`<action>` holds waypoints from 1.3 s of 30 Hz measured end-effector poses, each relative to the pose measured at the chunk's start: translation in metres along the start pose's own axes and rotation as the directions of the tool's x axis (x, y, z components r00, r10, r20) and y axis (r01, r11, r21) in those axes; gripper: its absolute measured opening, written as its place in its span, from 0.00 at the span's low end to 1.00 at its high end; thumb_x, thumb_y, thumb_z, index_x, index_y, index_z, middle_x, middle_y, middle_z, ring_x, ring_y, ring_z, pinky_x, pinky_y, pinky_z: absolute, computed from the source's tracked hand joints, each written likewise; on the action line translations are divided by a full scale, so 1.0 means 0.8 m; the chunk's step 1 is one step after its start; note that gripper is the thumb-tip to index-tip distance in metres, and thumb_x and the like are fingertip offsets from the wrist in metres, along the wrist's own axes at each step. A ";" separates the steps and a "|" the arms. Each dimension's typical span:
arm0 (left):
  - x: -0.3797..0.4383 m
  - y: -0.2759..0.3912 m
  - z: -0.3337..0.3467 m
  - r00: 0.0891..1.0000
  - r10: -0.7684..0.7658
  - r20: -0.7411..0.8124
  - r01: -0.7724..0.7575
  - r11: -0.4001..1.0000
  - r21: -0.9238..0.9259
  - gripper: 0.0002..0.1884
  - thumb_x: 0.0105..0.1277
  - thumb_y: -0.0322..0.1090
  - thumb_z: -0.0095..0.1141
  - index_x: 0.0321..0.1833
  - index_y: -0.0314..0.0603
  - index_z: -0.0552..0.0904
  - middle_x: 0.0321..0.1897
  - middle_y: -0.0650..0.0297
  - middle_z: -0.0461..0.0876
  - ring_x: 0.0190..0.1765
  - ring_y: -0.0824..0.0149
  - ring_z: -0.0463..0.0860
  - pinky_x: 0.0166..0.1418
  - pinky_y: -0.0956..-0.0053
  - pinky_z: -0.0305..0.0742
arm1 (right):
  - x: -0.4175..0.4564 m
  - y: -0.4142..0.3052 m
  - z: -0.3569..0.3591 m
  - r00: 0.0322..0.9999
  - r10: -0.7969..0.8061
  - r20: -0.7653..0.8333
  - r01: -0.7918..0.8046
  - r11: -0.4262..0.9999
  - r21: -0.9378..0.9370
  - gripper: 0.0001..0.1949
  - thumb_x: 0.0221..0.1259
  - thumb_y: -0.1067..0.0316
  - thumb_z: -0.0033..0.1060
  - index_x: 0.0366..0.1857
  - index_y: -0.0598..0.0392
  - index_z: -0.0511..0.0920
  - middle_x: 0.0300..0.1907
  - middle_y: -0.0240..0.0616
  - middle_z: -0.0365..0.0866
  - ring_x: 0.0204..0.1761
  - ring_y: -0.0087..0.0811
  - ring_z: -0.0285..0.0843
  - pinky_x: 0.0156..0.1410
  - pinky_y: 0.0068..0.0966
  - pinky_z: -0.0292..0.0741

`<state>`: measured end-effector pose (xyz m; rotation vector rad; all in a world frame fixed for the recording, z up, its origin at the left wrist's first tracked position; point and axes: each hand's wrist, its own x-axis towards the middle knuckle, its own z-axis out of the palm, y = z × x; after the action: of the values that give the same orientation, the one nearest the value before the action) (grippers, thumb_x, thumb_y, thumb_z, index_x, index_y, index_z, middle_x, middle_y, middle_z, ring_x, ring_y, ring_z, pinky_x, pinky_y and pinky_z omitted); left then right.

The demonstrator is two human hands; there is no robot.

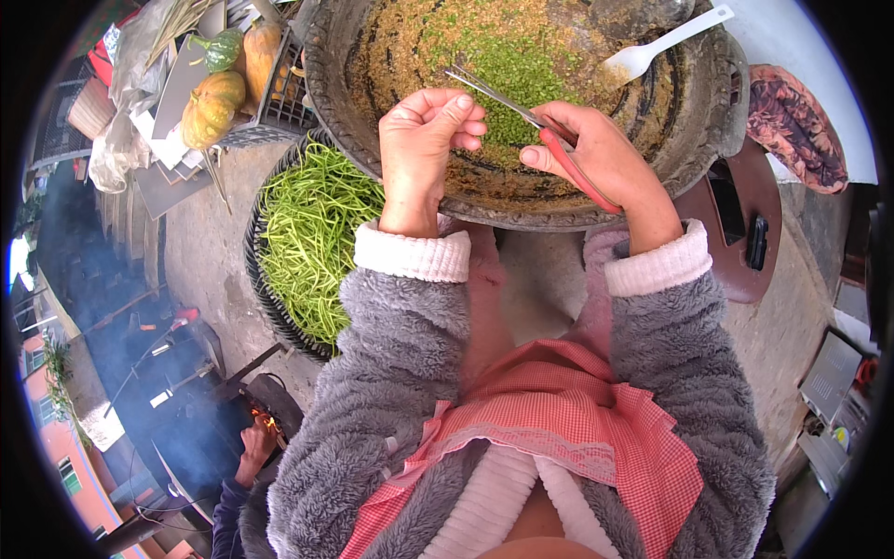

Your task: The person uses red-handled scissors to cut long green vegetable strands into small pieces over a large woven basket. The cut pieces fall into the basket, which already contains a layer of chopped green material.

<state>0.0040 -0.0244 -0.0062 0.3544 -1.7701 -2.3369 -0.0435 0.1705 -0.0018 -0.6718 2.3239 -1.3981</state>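
My right hand (594, 150) holds a pair of scissors (569, 164) with red handles, the slim metal blades parted and pointing up and left. Close to the blades is my left hand (433, 136), its fingers curled against the thumb; I see nothing between them. Both hands are over a large dark basin (698, 164) with a ridged rim. Inside it, a heap of finely chopped green pieces (513, 84) lies on a brown crumbly mix (391, 35). A white plastic spoon (653, 56) rests in the mix. Below my left wrist, a black woven basket (255, 279) holds long thin green stems or pods (307, 230).
Pumpkins (213, 108) and a black plastic crate (283, 87) are at upper left. A brown stool (754, 265) bearing a phone (726, 209) stands at right, near a patterned cushion (796, 129). Another person's hand (257, 444) is beside a small fire (265, 416), with smoke around.
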 end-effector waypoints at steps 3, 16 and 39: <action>0.000 0.003 0.002 1.000 -0.015 -0.013 0.015 0.999 -0.052 0.06 0.66 0.25 0.55 0.42 0.28 0.79 0.33 0.53 0.85 0.32 0.66 0.86 0.33 0.78 0.82 | 0.000 0.001 0.001 1.000 0.005 -0.011 -0.005 1.000 0.000 0.27 0.44 0.44 0.75 0.36 0.60 0.79 0.22 0.35 0.72 0.26 0.30 0.68 0.34 0.30 0.67; 0.003 -0.003 0.000 1.000 0.000 0.019 0.000 1.000 -0.014 0.05 0.67 0.24 0.54 0.41 0.29 0.78 0.33 0.52 0.85 0.35 0.64 0.87 0.36 0.76 0.85 | -0.002 0.000 0.007 0.999 -0.029 -0.041 0.027 0.998 -0.056 0.27 0.43 0.44 0.75 0.40 0.57 0.80 0.26 0.37 0.77 0.30 0.34 0.75 0.37 0.31 0.71; 0.001 0.001 0.004 1.000 -0.006 -0.021 0.006 1.000 0.006 0.04 0.65 0.25 0.57 0.39 0.29 0.79 0.31 0.54 0.84 0.33 0.65 0.86 0.34 0.77 0.84 | 0.006 -0.010 0.004 0.980 0.174 0.091 -0.174 0.985 -0.016 0.27 0.51 0.52 0.74 0.47 0.64 0.77 0.29 0.29 0.73 0.32 0.20 0.68 0.38 0.20 0.70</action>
<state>0.0025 -0.0219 -0.0049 0.3840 -1.7695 -2.3243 -0.0441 0.1621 0.0032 -0.5099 2.2569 -1.2543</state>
